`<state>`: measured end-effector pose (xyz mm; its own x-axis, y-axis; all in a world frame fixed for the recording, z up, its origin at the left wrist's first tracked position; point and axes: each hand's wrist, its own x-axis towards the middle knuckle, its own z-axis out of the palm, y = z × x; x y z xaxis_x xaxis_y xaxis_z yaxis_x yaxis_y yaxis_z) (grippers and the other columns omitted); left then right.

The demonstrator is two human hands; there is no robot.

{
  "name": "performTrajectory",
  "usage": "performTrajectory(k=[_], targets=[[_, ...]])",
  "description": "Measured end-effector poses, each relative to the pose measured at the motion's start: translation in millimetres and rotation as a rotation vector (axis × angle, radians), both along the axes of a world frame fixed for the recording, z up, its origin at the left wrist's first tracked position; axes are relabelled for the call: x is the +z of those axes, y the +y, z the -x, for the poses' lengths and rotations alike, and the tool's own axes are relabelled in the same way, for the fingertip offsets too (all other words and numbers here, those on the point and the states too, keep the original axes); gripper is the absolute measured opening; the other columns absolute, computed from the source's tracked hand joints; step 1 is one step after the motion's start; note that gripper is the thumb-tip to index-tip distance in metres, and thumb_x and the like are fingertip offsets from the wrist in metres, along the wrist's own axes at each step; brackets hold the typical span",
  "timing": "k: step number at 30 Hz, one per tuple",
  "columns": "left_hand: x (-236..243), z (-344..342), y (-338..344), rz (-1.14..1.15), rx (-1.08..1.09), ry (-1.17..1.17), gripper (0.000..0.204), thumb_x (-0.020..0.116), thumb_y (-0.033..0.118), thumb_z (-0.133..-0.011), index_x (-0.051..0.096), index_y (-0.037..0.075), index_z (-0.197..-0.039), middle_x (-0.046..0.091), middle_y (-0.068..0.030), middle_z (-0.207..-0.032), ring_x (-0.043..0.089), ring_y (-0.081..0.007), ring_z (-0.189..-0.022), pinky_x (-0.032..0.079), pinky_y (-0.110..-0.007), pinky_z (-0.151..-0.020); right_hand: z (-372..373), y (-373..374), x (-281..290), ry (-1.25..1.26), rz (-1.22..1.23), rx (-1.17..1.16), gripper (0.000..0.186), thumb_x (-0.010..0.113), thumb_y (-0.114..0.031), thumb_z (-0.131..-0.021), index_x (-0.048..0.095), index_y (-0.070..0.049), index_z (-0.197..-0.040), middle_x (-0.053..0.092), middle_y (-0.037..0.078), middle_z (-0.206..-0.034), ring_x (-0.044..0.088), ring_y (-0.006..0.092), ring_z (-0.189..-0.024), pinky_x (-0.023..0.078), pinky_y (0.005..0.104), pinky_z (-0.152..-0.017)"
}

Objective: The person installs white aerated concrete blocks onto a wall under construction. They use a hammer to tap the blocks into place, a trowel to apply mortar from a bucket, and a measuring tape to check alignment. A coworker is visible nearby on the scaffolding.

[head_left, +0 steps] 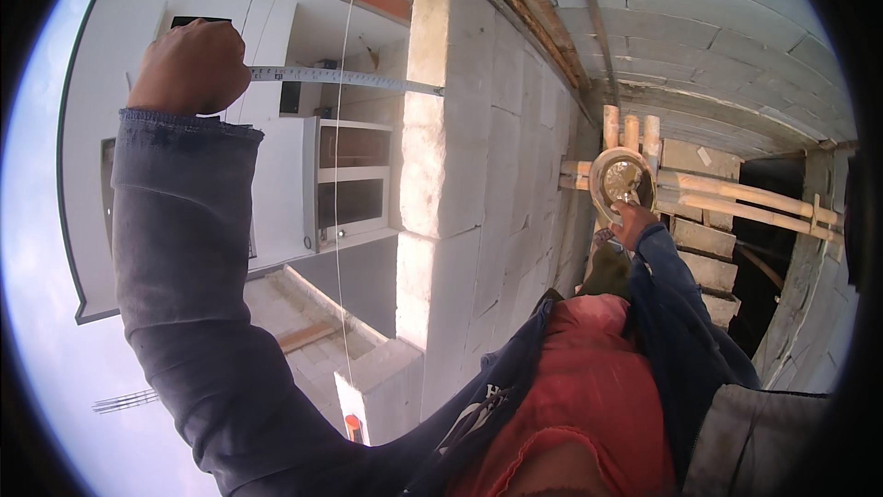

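Toward the block wall [486,166], a measuring tape [363,79] is being stretched rightward from the left hand [191,67]; a round bowl [598,182] is being overlapped by the right hand [635,224]. The left arm [184,249] is being held raised, fist clenched around the tape; the right fingers are being curled, their hold unclear.

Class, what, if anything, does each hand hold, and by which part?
Left hand: the tape, at its left end. Right hand: at the near rim of the bowl; its hold cannot be told.
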<state>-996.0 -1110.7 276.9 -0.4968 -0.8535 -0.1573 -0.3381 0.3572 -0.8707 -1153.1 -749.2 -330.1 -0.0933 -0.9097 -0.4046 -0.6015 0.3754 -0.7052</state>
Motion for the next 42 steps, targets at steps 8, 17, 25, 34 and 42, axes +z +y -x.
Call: performTrajectory(k=[8,17,25,34,42], targets=[[-1,-1,4,0.022,-0.058,-0.008,0.025,0.057,0.004,-0.089,0.081,0.007,-0.084,0.078,-0.0164,-0.084,0.077,-0.0340,-0.078,0.063,-0.045,-0.086,-5,-41,20,0.072,-0.003,0.137,0.049,0.073,-0.028,-0.095,0.062,-0.004,-0.137,0.071,0.025,-0.122,0.068,0.0450,-0.116,0.056,0.0523,-0.100],[12,-42,12,0.050,0.065,0.132,0.021,0.061,0.009,-0.086,0.083,0.011,-0.086,0.078,-0.0164,-0.087,0.076,-0.0371,-0.082,0.062,-0.048,-0.082,6,-169,108,-0.325,0.198,0.030,0.039,0.072,-0.027,-0.099,0.069,-0.004,-0.129,0.074,0.020,-0.120,0.073,0.0335,-0.108,0.057,0.0441,-0.096],[66,-212,94,0.237,0.225,0.582,0.018,0.064,0.018,-0.094,0.078,0.006,-0.096,0.074,-0.0159,-0.095,0.070,-0.0397,-0.094,0.055,-0.050,-0.086,67,-413,281,-0.590,0.945,-0.357,0.040,0.075,-0.023,-0.099,0.069,-0.005,-0.133,0.073,0.016,-0.128,0.071,0.0237,-0.115,0.056,0.0386,-0.100],[38,-432,335,0.359,0.656,1.293,0.018,0.067,0.014,-0.100,0.072,-0.003,-0.104,0.068,-0.0139,-0.087,0.063,-0.0229,-0.081,0.048,-0.038,-0.077,73,-575,341,-0.512,0.995,-0.466,0.056,0.078,-0.033,-0.092,0.067,-0.005,-0.139,0.074,0.018,-0.127,0.071,0.0293,-0.115,0.053,0.0397,-0.101],[-19,-499,518,0.447,1.023,1.627,0.038,0.058,0.013,-0.111,0.056,-0.007,-0.144,0.067,-0.0200,-0.131,0.066,-0.0285,-0.115,0.055,-0.039,-0.103,57,-601,318,-0.726,1.221,-0.545,0.046,0.073,-0.023,-0.094,0.068,-0.004,-0.136,0.076,0.012,-0.116,0.070,0.0222,-0.107,0.052,0.0351,-0.096]])
